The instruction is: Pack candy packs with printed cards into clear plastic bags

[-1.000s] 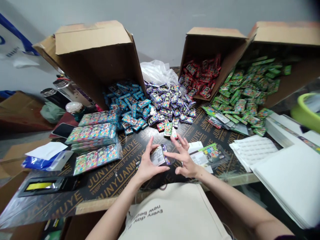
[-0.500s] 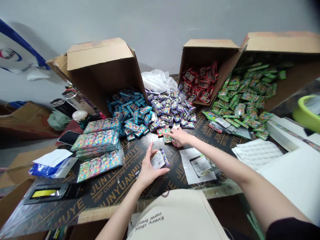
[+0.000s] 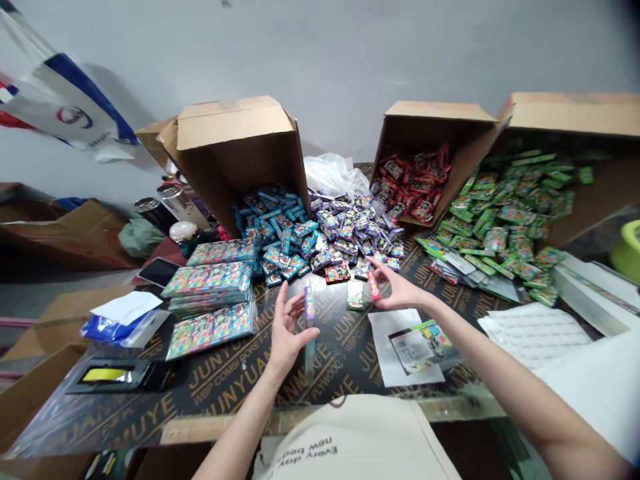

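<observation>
My left hand (image 3: 286, 330) holds a small purple packet inside a clear sleeve (image 3: 309, 313), turned edge-on, above the dark table (image 3: 235, 373). My right hand (image 3: 395, 288) pinches a small red packet (image 3: 373, 285) just lifted off the table, close to a green packet (image 3: 355, 295) and another red packet (image 3: 337, 273) lying flat. Behind them spread heaps of blue packets (image 3: 273, 227) and purple packets (image 3: 350, 223).
Three tipped cardboard boxes stand at the back: left box (image 3: 235, 147), a box of red packets (image 3: 425, 167), a box spilling green packets (image 3: 505, 207). Filled display strips (image 3: 210, 300) stack at left. White sheets with a printed card (image 3: 415, 340) lie right. A cloth bag (image 3: 350, 440) sits on my lap.
My right hand picked a red packet from the table and drew it back toward me. My left hand turned its sleeved packet edge-on. The camera tilted up slightly.
</observation>
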`<state>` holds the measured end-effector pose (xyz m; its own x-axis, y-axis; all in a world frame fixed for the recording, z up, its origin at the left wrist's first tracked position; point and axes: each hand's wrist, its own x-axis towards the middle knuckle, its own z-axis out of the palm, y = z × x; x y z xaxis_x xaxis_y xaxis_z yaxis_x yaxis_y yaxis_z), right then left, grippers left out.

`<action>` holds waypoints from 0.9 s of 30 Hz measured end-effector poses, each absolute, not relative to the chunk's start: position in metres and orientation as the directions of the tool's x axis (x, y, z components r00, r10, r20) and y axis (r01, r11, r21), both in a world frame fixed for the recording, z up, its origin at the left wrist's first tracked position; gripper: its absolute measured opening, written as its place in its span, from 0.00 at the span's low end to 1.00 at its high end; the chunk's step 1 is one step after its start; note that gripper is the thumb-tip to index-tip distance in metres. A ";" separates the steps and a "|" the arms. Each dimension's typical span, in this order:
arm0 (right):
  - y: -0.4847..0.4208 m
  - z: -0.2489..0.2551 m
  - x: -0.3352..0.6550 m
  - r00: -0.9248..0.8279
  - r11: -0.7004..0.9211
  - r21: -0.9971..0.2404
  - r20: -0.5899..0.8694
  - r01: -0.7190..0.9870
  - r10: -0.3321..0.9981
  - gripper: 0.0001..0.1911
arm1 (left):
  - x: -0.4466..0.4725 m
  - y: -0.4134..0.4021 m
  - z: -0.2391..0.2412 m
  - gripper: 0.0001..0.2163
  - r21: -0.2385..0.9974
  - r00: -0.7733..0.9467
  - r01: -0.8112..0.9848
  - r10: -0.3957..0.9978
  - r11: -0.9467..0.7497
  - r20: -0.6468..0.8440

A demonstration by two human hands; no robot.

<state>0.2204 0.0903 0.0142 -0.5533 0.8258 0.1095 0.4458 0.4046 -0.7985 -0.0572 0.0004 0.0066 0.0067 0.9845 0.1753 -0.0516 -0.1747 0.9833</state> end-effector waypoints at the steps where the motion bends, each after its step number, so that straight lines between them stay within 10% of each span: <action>1: 0.084 0.022 0.218 -0.517 0.339 -0.885 0.137 0.319 0.845 0.44 | -0.056 0.000 0.006 0.49 0.987 0.015 -0.018 0.987 -0.158 0.158; 7: 0.042 0.056 0.169 -0.367 0.233 -0.969 0.245 -0.077 0.897 0.42 | -0.034 -0.014 0.010 0.49 0.976 0.116 0.152 0.983 -0.156 0.139; 21: 0.015 0.046 0.163 -0.528 0.475 -0.783 0.225 0.403 0.819 0.41 | -0.038 -0.022 0.014 0.50 0.950 0.249 0.205 0.951 -0.237 0.184; 27: -0.004 0.041 0.162 -0.504 0.604 -0.478 0.333 0.638 0.797 0.44 | -0.041 -0.022 0.013 0.51 0.939 0.208 0.247 0.959 -0.240 0.190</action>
<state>0.1621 -0.0042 0.0409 -0.5043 0.7968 0.3329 0.6378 0.6036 -0.4785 -0.0409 -0.0223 0.0134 0.2078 0.9595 0.1904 0.2471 -0.2398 0.9388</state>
